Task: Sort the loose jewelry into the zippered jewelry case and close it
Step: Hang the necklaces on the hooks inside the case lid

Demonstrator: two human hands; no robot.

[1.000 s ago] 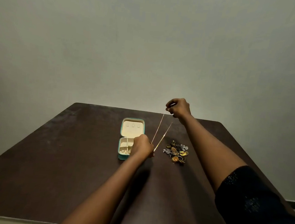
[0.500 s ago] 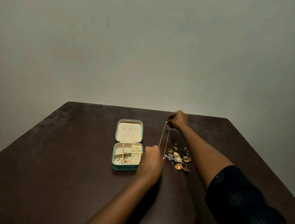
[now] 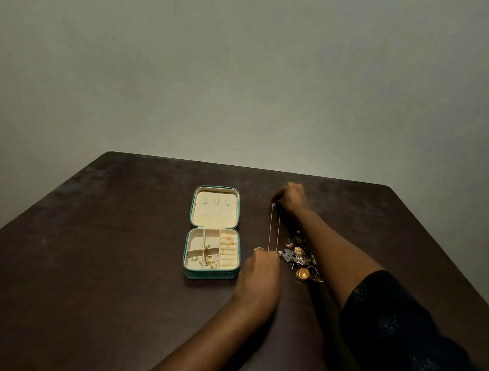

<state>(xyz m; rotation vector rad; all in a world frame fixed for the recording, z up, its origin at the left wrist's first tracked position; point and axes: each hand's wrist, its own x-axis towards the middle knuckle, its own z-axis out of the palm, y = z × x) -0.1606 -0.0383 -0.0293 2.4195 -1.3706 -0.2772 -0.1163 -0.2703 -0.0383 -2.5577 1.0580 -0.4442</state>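
While your left hand [image 3: 259, 271] and right hand [image 3: 291, 196] pinch a gold chain [image 3: 274, 232] taut, the open jewelry case [image 3: 210, 275] holds few pieces; a jewelry pile [image 3: 300, 257] awaits sorting.

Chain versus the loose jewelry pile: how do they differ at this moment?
The chain is held, pulled taut in two straight strands between the left hand and right hand; the pile lies unheld on the table. The chain is thin and gold-toned; the pile is a clump of gold and silver pieces. Both are outside the open case, to its right.
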